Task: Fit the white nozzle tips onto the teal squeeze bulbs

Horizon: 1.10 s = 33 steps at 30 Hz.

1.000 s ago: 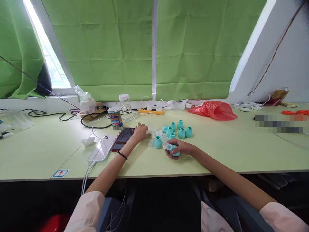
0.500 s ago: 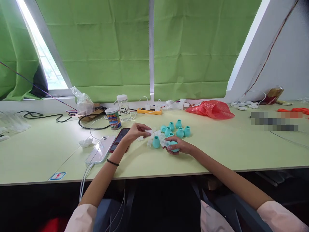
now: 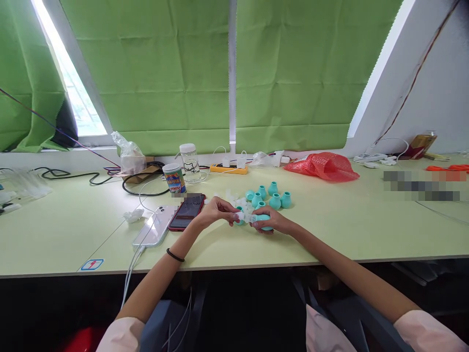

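Observation:
My right hand [image 3: 271, 219] is wrapped round a turquoise rubber bulb [image 3: 264, 222], tilted with its neck to the left. A clear plastic piece [image 3: 252, 218] shows at the neck. My left hand [image 3: 221, 211] pinches a small whitish plastic piece [image 3: 240, 215] close to that neck; I cannot tell whether they touch. Behind the left fingertips one turquoise bulb [image 3: 240, 210] stands partly hidden. Several more turquoise bulbs [image 3: 274, 201] stand just beyond my right hand, open ends up. Loose translucent plastic pieces [image 3: 234, 198] lie behind the hands.
To the left lie a dark phone [image 3: 187, 213] with a red edge and a white phone [image 3: 156, 226] with cables. Behind them stand a printed can [image 3: 175, 179] and a clear jar [image 3: 189, 166]. An orange power strip [image 3: 229, 169] and red bubble wrap [image 3: 324, 166] lie at the back.
My left hand has moved right, from the loose pieces to the neck of the bulb, with the whitish piece in its fingers. My right hand keeps its hold on the bulb.

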Each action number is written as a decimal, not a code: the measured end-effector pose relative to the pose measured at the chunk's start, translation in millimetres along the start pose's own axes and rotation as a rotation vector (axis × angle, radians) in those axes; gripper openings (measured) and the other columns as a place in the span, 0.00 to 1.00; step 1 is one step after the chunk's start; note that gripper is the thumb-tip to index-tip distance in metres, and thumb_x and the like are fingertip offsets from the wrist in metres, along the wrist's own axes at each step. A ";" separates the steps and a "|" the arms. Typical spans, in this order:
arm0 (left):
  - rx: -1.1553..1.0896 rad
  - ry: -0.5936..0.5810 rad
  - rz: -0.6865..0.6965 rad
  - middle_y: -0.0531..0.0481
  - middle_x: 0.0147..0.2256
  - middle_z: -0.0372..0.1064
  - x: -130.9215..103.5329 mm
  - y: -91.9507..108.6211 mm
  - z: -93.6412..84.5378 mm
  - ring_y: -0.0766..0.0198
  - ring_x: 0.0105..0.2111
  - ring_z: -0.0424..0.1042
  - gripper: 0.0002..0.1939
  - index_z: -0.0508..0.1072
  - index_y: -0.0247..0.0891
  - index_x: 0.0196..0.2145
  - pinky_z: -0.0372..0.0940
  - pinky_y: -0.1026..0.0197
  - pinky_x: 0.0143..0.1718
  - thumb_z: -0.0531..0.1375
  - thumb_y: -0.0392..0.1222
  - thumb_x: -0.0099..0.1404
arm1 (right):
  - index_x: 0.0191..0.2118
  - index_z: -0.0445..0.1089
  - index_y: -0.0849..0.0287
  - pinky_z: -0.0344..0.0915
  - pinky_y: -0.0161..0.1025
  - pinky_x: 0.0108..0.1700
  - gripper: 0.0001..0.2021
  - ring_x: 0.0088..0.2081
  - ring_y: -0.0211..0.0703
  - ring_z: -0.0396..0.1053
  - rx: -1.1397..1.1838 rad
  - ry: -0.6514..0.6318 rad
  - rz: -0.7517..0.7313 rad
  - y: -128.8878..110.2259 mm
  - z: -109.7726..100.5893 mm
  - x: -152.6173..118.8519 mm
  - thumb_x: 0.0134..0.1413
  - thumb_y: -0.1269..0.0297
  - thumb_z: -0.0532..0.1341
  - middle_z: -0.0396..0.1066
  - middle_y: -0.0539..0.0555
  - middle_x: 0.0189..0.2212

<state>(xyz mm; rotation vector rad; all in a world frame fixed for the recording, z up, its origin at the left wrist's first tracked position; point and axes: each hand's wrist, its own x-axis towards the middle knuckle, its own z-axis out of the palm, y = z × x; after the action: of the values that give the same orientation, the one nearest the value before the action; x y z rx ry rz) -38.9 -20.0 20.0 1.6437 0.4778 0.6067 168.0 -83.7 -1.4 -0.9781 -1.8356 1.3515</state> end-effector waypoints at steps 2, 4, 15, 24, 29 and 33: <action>0.040 0.001 -0.009 0.45 0.21 0.71 -0.2 0.7 0.8 0.68 0.18 0.67 0.15 0.74 0.28 0.27 0.64 0.66 0.21 0.65 0.41 0.41 | 0.25 0.64 0.63 0.47 0.27 0.12 0.12 0.12 0.27 0.52 -0.055 0.024 0.000 -0.8 1.0 -0.1 0.41 0.57 0.59 0.59 0.45 0.15; 0.079 0.019 -0.015 0.46 0.20 0.70 -0.2 1.4 1.6 0.69 0.17 0.67 0.15 0.74 0.27 0.27 0.63 0.67 0.20 0.65 0.40 0.40 | 0.25 0.64 0.62 0.48 0.28 0.12 0.13 0.13 0.27 0.52 -0.113 0.055 0.000 -0.6 1.7 0.1 0.41 0.55 0.59 0.59 0.45 0.15; 0.214 0.004 -0.004 0.49 0.18 0.68 2.0 -1.0 2.2 0.72 0.16 0.65 0.13 0.72 0.27 0.24 0.63 0.69 0.18 0.64 0.41 0.42 | 0.24 0.63 0.61 0.51 0.29 0.15 0.14 0.14 0.29 0.53 -0.335 0.164 -0.017 5.6 3.1 2.9 0.41 0.54 0.59 0.58 0.45 0.14; 0.287 -0.017 -0.009 0.51 0.18 0.67 3.3 -6.4 2.5 0.72 0.16 0.65 0.13 0.71 0.27 0.24 0.65 0.68 0.18 0.63 0.43 0.44 | 0.22 0.64 0.61 0.51 0.31 0.24 0.10 0.23 0.33 0.55 -0.645 0.268 -0.148 6.9 4.3 2.5 0.41 0.59 0.58 0.60 0.47 0.18; 0.235 -0.042 -0.040 0.51 0.17 0.67 3.7 -8.6 0.5 0.71 0.15 0.64 0.14 0.71 0.27 0.24 0.65 0.67 0.17 0.63 0.44 0.44 | 0.25 0.66 0.61 0.51 0.32 0.25 0.10 0.22 0.33 0.55 -0.734 0.283 -0.177 7.3 6.7 -0.8 0.43 0.58 0.56 0.61 0.48 0.19; 0.142 -0.101 -0.099 0.47 0.21 0.70 4.2 -11.4 -1.2 0.68 0.19 0.68 0.15 0.72 0.27 0.27 0.68 0.63 0.22 0.64 0.43 0.43 | 0.27 0.67 0.60 0.51 0.33 0.26 0.12 0.23 0.34 0.56 -0.797 0.286 -0.202 7.0 7.9 -4.2 0.44 0.56 0.56 0.62 0.48 0.19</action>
<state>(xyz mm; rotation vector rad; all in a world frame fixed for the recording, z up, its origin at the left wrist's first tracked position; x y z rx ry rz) -36.1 -14.7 9.4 1.7643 0.5343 0.4223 164.8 -89.7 -10.5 -1.2396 -2.1930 0.3020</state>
